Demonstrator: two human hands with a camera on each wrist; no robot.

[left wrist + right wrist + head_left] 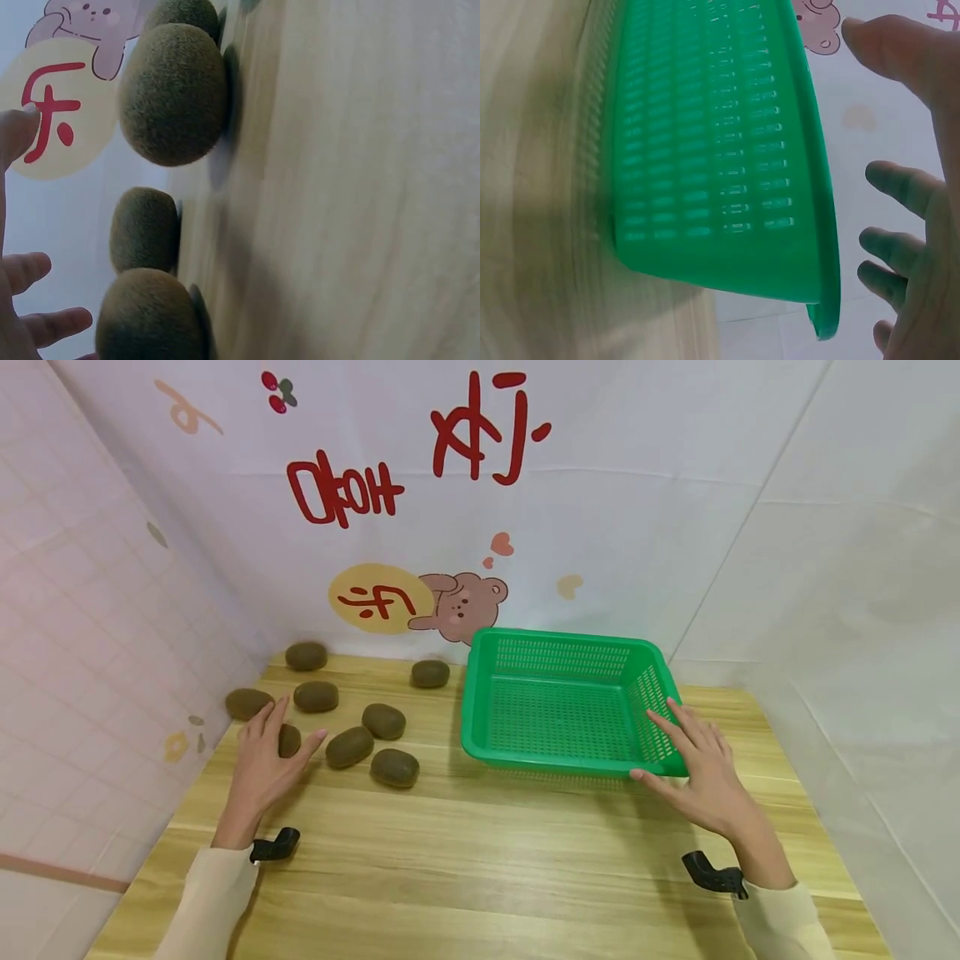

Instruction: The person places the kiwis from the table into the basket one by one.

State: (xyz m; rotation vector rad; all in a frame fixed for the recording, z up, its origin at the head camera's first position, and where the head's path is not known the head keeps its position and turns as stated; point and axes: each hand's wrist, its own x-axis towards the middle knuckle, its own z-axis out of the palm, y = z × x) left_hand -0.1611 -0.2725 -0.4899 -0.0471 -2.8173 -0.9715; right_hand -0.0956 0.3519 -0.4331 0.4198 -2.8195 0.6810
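Observation:
Several brown fuzzy kiwifruit lie loose on the left part of the wooden table, among them one kiwifruit (395, 768) nearest the front. My left hand (262, 768) is spread over another kiwifruit (289, 741), hiding part of it, and grips nothing. In the left wrist view, a kiwifruit (174, 96) stands clear of the fingers. To the right is a green slotted plastic basket (471, 710) with no fruit inside. My right hand (708, 777) reaches over its front right corner, fingers apart; whether they touch the rim (821, 187) I cannot tell.
The wooden table (480, 868) runs up to a white printed backdrop (622, 527) behind the fruit and basket. White side sheets (855, 635) flank it. One kiwifruit (430, 674) lies close to the basket's left side.

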